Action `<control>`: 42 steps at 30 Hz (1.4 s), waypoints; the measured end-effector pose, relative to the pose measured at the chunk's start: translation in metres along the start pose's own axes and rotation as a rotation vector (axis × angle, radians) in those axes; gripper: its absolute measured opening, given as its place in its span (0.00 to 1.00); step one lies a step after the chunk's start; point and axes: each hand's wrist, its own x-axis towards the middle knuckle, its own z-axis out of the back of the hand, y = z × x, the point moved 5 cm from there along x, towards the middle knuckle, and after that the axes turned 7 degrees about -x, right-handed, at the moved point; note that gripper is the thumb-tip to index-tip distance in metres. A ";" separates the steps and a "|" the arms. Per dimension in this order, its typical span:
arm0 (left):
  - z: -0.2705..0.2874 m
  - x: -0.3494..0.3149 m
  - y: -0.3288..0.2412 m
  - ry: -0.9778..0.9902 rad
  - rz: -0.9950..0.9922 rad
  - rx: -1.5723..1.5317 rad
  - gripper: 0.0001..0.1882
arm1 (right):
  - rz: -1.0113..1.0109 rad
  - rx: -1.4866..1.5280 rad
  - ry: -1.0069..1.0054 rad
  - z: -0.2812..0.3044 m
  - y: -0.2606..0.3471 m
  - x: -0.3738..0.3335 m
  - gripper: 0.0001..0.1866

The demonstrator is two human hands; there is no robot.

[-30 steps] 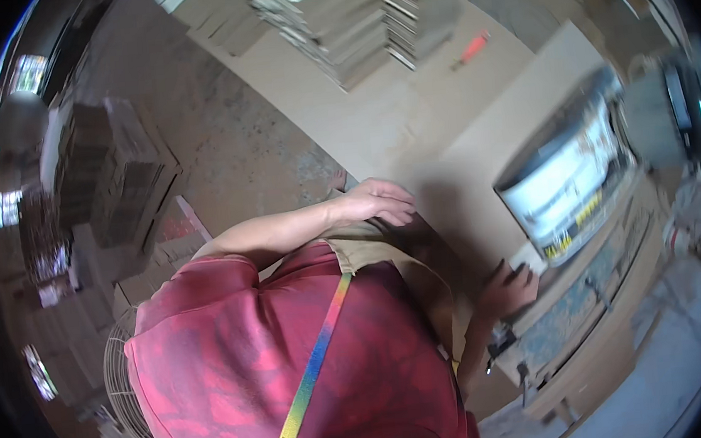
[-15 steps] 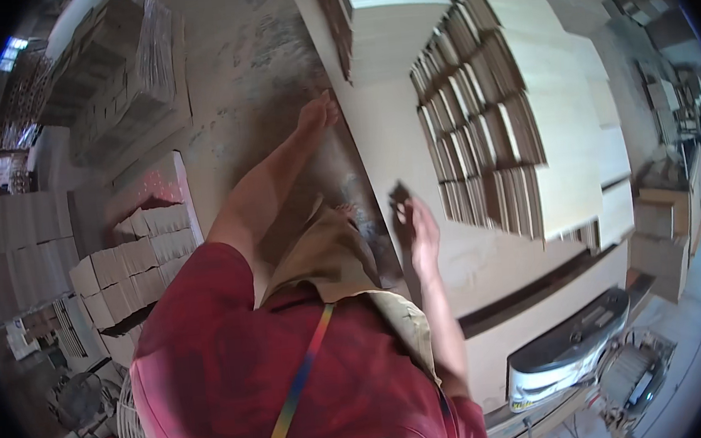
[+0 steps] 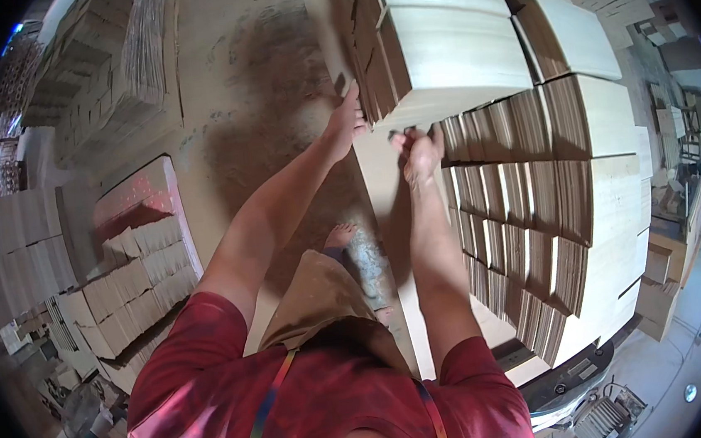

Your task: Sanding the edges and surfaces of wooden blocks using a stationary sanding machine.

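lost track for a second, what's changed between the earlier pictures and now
The left hand has stretched forward to the near left corner of the board stack; the right hand has left the side of the black-and-white container and reached forward to the stack's near end. Whether either grips it is unclear. The rows of boards on the right remain stacked.

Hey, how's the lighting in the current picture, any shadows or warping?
Head view: bright light pales the top of the boards; head view: dark shadow covers the floor left of the left hand; head view: fisheye distortion bows straight edges toward a black rim.
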 end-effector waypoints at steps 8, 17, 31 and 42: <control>-0.012 -0.007 0.007 0.049 -0.009 0.110 0.56 | -0.031 -0.069 -0.101 0.023 -0.017 -0.004 0.36; 0.021 -0.020 0.006 0.040 -0.154 0.195 0.38 | 0.082 -0.384 -0.013 0.015 -0.012 -0.020 0.22; 0.046 0.037 0.011 0.279 -0.159 0.003 0.13 | -0.140 -0.162 0.014 -0.009 -0.006 -0.011 0.28; 0.136 0.043 0.022 0.321 -0.139 0.028 0.19 | -0.187 0.038 0.002 -0.001 -0.061 -0.084 0.37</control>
